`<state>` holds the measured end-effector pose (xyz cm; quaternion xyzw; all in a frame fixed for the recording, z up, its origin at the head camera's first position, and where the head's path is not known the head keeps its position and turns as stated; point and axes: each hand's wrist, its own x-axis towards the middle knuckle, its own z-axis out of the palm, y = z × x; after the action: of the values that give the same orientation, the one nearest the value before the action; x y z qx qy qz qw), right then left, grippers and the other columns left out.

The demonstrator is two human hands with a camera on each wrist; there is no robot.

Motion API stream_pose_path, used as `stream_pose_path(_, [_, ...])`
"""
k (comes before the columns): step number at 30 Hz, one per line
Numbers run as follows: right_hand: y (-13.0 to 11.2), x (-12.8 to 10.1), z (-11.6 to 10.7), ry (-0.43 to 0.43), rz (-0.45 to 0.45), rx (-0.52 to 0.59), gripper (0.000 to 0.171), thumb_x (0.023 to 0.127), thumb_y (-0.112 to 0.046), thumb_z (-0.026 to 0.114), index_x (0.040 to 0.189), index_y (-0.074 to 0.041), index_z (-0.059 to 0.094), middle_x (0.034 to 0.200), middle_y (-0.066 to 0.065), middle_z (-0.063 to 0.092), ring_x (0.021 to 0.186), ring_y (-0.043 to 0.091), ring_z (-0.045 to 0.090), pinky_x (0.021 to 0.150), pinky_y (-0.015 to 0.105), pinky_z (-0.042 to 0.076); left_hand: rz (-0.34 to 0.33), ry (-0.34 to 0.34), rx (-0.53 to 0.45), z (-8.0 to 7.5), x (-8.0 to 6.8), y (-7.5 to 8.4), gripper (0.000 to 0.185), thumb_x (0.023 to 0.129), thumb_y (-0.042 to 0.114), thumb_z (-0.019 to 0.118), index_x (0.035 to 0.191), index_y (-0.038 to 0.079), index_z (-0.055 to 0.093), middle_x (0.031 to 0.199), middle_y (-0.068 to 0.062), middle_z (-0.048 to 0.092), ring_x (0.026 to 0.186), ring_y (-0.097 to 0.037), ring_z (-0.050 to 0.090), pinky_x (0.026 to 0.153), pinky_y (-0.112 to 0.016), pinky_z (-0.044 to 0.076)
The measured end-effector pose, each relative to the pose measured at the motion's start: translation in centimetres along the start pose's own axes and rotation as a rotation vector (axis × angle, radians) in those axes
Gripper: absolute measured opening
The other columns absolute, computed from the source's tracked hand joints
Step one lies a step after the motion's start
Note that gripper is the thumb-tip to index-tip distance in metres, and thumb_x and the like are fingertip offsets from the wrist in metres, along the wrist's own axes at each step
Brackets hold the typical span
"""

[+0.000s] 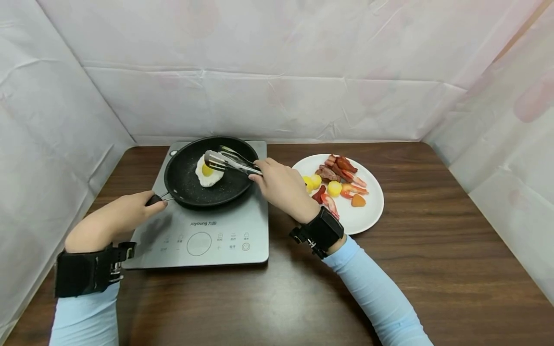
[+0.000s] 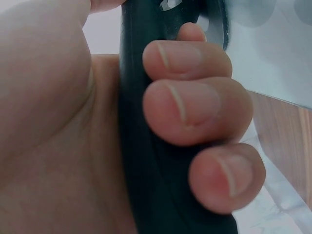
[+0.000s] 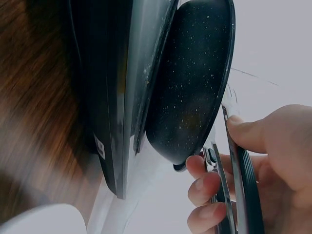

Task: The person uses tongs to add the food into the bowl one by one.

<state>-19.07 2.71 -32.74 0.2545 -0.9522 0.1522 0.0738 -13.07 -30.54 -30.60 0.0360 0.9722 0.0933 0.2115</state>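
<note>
2 grips here: your left hand (image 1: 123, 216) wraps the handle (image 1: 154, 200) of the pan (image 1: 229, 187), probably steadying it on the cooker (image 1: 238, 218); your right hand (image 1: 285, 187) pinches the tongs (image 1: 237, 165), presumably so metal does the reaching over the egg (image 1: 203, 179) in the pan (contact unclear). Left wrist view gives you curled fingers (image 2: 209, 109) the head view mostly hides; only the head view shows the egg and the food (image 1: 334, 188) on the plate (image 1: 365, 216).
</note>
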Motion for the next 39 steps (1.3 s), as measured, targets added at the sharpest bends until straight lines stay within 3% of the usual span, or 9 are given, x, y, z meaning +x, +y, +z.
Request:
stream_pose_path(7, [0.4, 0.1, 0.0, 0.007, 0.0, -0.009, 0.048, 0.104, -0.043, 0.054, 0.143, -0.015, 0.058, 0.123, 0.004, 0.067, 0.099, 0.023, 0.071, 0.074, 0.042, 0.058, -0.003, 0.001, 0.013, 0.0, -0.1, 0.1, 0.077, 0.109, 0.045, 0.03, 0.147, -0.022, 0.029, 0.144, -0.048, 0.039, 0.13, -0.064, 0.045, 0.103, -0.071, 0.041])
stream_pose_path(14, [0.4, 0.2, 0.1, -0.01, 0.014, 0.002, 0.051, 0.104, -0.044, 0.054, 0.144, -0.013, 0.057, 0.126, 0.006, 0.066, 0.103, 0.024, 0.071, 0.079, 0.043, 0.059, -0.006, -0.005, -0.001, 0.1, -0.1, 0.1, 0.077, 0.109, 0.046, 0.03, 0.148, -0.02, 0.029, 0.145, -0.048, 0.039, 0.129, -0.063, 0.045, 0.102, -0.071, 0.042])
stream_pose_path(22, [0.3, 0.2, 0.3, -0.027, 0.032, 0.027, 0.052, 0.104, -0.046, 0.054, 0.145, -0.014, 0.055, 0.124, 0.006, 0.065, 0.101, 0.024, 0.07, 0.079, 0.043, 0.058, 0.008, 0.035, -0.005, 0.3, -0.1, 0.1, 0.075, 0.108, 0.044, 0.033, 0.144, -0.021, 0.035, 0.14, -0.048, 0.044, 0.127, -0.063, 0.048, 0.099, -0.07, 0.045])
stream_pose_path(33, [0.6, 0.1, 0.1, -0.063, 0.059, 0.058, 0.054, 0.104, -0.052, 0.049, 0.144, -0.016, 0.055, 0.124, 0.004, 0.066, 0.101, 0.021, 0.068, 0.079, 0.041, 0.057, -0.024, -0.013, -0.026, 0.0, -0.2, 0.3, 0.079, 0.108, 0.048, 0.029, 0.149, -0.019, 0.027, 0.145, -0.048, 0.037, 0.13, -0.063, 0.045, 0.101, -0.07, 0.043])
stream_pose_path(39, [1.6, -0.2, -0.2, -0.06, 0.069, 0.031, 0.056, 0.103, -0.056, 0.049, 0.143, -0.018, 0.055, 0.126, 0.003, 0.066, 0.104, 0.022, 0.069, 0.079, 0.043, 0.057, 0.006, 0.009, -0.022, 0.2, -0.1, 0.0, 0.073, 0.109, 0.046, 0.031, 0.145, -0.017, 0.036, 0.139, -0.046, 0.047, 0.126, -0.062, 0.049, 0.097, -0.069, 0.046])
